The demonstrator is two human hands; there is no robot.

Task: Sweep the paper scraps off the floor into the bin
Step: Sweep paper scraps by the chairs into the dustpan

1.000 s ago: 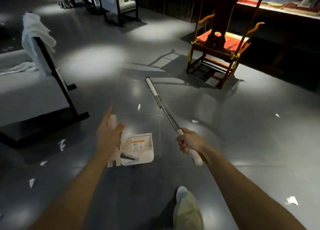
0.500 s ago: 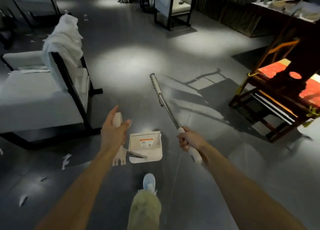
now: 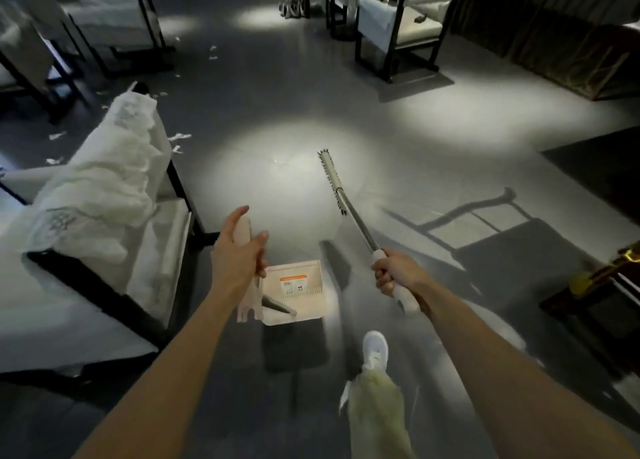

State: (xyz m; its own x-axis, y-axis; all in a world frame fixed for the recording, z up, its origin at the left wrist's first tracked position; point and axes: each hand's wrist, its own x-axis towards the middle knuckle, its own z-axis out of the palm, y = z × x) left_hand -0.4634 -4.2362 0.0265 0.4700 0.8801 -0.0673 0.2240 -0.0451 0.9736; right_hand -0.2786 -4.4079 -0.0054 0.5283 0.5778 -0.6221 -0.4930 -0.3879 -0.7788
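Head view. Steps over a glossy grey floor, one white shoe forward. Holds the pale upright handle of a boxy cream plastic dustpan at lower centre in the left hand, fingers curled loosely round it, forefinger straightened. Clenches the right hand on the white grip of a broom, fingers pressed together; steel shaft, bristled head pointing up-frame. Shows torn white paper scraps strewn at upper left, beside a black-framed chair draped in crumpled cloth. Probably heading there: best to seat the pan's lip flat, then use short, light strokes to keep thin scraps from skidding on polished tile. No bin in view.
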